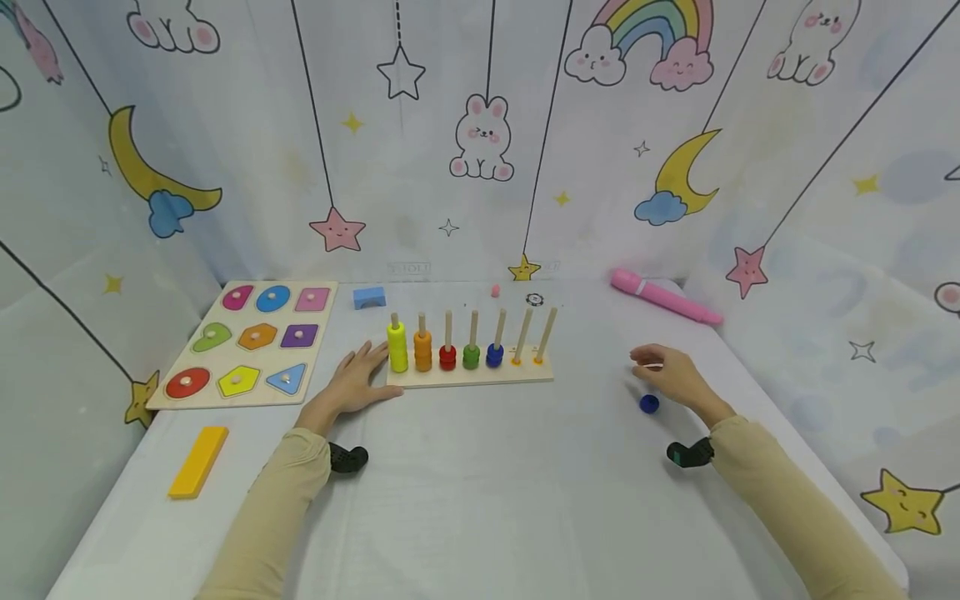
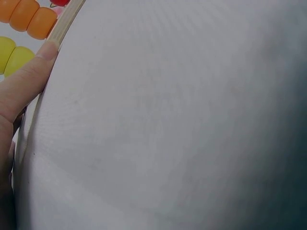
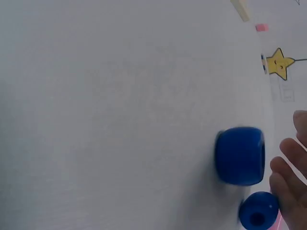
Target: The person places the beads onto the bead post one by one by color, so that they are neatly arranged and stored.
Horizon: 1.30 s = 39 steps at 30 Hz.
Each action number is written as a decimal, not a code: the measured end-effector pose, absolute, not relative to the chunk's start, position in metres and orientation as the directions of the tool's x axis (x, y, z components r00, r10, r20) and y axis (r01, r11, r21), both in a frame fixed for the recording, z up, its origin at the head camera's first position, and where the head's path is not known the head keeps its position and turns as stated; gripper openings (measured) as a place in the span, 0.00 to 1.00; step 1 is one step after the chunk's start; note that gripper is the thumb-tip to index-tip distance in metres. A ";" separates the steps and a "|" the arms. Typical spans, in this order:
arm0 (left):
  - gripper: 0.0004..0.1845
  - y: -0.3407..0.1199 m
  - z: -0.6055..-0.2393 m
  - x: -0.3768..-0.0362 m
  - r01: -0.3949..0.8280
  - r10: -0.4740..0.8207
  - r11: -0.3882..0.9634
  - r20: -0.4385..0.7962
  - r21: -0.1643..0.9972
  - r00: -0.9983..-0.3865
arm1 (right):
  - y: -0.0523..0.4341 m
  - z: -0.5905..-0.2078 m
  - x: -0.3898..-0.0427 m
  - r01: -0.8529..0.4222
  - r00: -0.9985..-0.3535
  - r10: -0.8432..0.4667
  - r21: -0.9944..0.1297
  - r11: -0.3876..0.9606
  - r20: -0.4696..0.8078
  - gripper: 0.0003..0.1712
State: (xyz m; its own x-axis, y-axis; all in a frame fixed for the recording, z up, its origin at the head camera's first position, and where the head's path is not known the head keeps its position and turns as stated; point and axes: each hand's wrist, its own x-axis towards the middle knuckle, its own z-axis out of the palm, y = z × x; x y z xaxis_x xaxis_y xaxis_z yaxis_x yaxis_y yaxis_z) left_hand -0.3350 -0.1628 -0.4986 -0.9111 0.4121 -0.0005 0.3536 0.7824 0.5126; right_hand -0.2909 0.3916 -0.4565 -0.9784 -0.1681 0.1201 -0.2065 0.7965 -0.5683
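A wooden peg board (image 1: 480, 377) stands mid-table with several pegs. From the left they carry yellow rings (image 1: 397, 348), orange rings (image 1: 423, 350), a red, a green and a blue ring; the two right pegs are bare. My left hand (image 1: 360, 379) lies flat on the cloth, fingertips against the board's left end (image 2: 64, 21). My right hand (image 1: 671, 373) hovers at the right, fingers loosely curled, over a blue bead (image 1: 649, 404). The right wrist view shows that bead (image 3: 240, 155) and a second blue bead (image 3: 259, 215) against my fingers (image 3: 292, 182); whether they hold it is unclear.
A shape puzzle board (image 1: 247, 342) lies at the left, a flat yellow block (image 1: 198, 461) in front of it. A blue block (image 1: 369, 297) and a small pink piece (image 1: 495, 291) sit behind the pegs. A pink wand (image 1: 663, 297) lies back right. Printed curtains close three sides.
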 end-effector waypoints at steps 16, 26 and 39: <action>0.47 -0.163 -0.497 -0.333 0.366 0.420 0.785 0.005 0.500 -0.907 | 0.426 -0.465 -0.255 -0.127 -0.983 -0.052 -0.450 0.884 0.175 0.15; 0.47 -0.161 -0.498 -0.334 0.367 0.422 0.783 0.004 0.502 -0.907 | 0.430 -0.469 -0.254 -0.130 -0.982 -0.056 -0.428 0.895 0.181 0.14; 0.47 -0.161 -0.497 -0.332 0.367 0.422 0.781 0.007 0.505 -0.907 | 0.425 -0.467 -0.260 -0.137 -0.978 -0.054 -0.432 0.891 0.199 0.16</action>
State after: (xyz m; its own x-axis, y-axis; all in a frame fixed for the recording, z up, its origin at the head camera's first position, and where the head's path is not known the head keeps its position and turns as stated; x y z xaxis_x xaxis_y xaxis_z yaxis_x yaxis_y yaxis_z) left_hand -0.3320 -0.1609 -0.4970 -0.9068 0.4216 0.0072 0.3671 0.7811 0.5051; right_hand -0.2600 0.4251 -0.4670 -0.9785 -0.0543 0.1992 -0.1375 0.8911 -0.4324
